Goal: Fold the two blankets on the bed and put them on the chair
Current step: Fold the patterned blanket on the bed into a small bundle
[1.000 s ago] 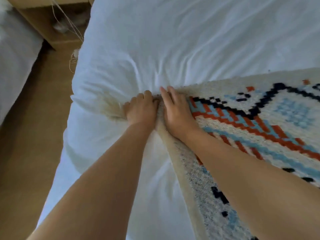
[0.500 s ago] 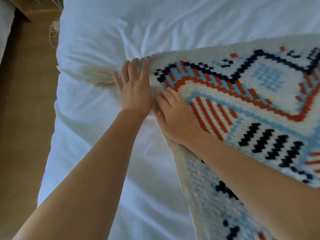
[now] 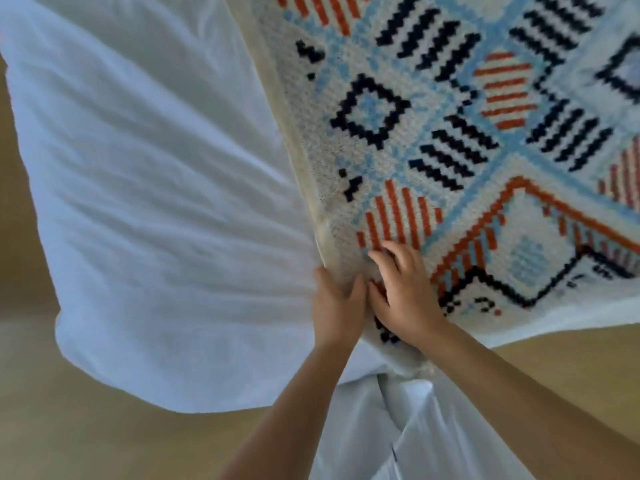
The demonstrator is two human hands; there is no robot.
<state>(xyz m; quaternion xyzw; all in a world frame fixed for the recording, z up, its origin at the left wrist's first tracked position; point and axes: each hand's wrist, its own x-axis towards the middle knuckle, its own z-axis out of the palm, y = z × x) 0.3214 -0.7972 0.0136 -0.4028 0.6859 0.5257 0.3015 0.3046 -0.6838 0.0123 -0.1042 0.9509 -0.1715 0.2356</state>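
A cream knitted blanket (image 3: pixel 450 140) with orange, blue and black geometric patterns lies spread over the right part of the white bed (image 3: pixel 156 202). My left hand (image 3: pixel 337 306) grips the blanket's cream left edge near its near corner, fingers curled over the border. Right beside it, my right hand (image 3: pixel 405 292) rests on top of the blanket with fingers spread and bent, pressing the patterned surface. The two hands touch each other. No second blanket and no chair are in view.
The bed's white cover hangs over the near corner, with wooden floor (image 3: pixel 86 427) to the left and below and more floor at the right. White clothing (image 3: pixel 398 427) on my legs shows at the bottom.
Both hands have slid along the blanket's left edge from the far corner to the near end. The camera tilted down; the nightstand has left the view.
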